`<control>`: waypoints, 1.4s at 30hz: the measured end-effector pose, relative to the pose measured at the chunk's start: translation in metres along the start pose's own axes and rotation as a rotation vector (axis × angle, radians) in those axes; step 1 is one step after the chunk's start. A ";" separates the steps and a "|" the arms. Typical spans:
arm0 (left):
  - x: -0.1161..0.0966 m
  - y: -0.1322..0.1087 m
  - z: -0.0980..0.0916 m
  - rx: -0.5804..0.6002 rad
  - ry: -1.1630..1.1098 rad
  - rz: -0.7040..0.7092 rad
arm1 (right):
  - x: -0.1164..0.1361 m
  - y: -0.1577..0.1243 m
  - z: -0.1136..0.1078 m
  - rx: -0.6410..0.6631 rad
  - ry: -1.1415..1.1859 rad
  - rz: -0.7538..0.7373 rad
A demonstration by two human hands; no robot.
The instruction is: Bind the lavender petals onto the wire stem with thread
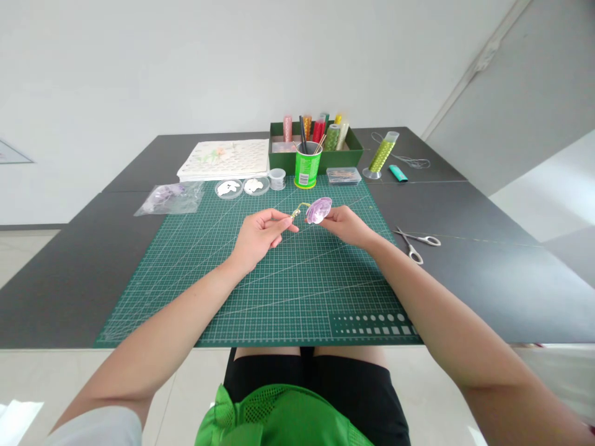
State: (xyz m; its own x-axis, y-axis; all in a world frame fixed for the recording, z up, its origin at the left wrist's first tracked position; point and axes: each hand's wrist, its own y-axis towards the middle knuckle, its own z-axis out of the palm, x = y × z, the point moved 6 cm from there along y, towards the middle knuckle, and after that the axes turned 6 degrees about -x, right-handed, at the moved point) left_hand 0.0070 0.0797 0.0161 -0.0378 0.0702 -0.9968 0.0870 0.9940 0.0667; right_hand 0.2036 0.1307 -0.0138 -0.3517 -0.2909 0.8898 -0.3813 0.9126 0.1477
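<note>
- We see the left hand pinched shut, thumb against fingertips, on the free end of a thin yellow-green wire stem. The other fingers curl loosely under.
- The right hand grips the purple flower from behind with its fingertips. The bloom is tilted up and toward the left hand.
- The wire stem arcs between the two hands, so each hand holds one end. We judge that this keeps the small piece steady and at eye line, just above the green cutting mat.
- The mat lies centred on the dark desk, directly under the hands, giving them a bare working patch.
- Scissors lie off the mat to the right, near the right hand and probably set there for easy reach.
- Along the mat's far edge stand two clear dishes of white petals, a small clear jar and a green cup holding tools.
- Well apart at the back are a green box of spools and a white board. A plastic bag of purple pieces lies to the left.
</note>
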 end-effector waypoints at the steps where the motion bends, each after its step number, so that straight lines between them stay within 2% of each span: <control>1: 0.000 0.001 -0.003 -0.033 -0.004 0.005 | 0.000 0.000 -0.001 -0.007 -0.019 0.003; 6: 0.001 0.007 -0.012 -0.120 -0.014 0.044 | 0.006 -0.002 -0.005 -0.004 -0.099 0.031; 10: 0.001 0.010 -0.018 -0.175 0.016 0.073 | 0.013 -0.004 -0.014 -0.009 -0.075 0.031; 17: -0.001 0.012 -0.028 -0.274 0.031 0.109 | 0.010 -0.006 -0.015 0.103 -0.124 0.063; 27: -0.004 0.016 -0.038 -0.334 0.212 0.174 | 0.041 -0.019 -0.018 0.212 0.065 0.042; 33: 0.001 0.019 -0.033 -0.237 0.375 0.133 | 0.058 -0.024 -0.014 0.237 0.152 -0.041; 39: 0.016 0.018 -0.015 0.043 0.443 -0.027 | 0.072 -0.029 -0.012 0.214 0.277 -0.089; 42: 0.018 0.013 -0.007 0.118 0.484 -0.042 | 0.075 -0.031 -0.013 0.161 0.337 -0.087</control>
State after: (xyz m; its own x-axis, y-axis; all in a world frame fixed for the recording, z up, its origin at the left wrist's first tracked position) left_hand 0.0000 0.0942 -0.0008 -0.4986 0.0890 -0.8622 0.1867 0.9824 -0.0065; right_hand 0.2004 0.0848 0.0540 -0.0212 -0.2304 0.9729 -0.5362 0.8239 0.1835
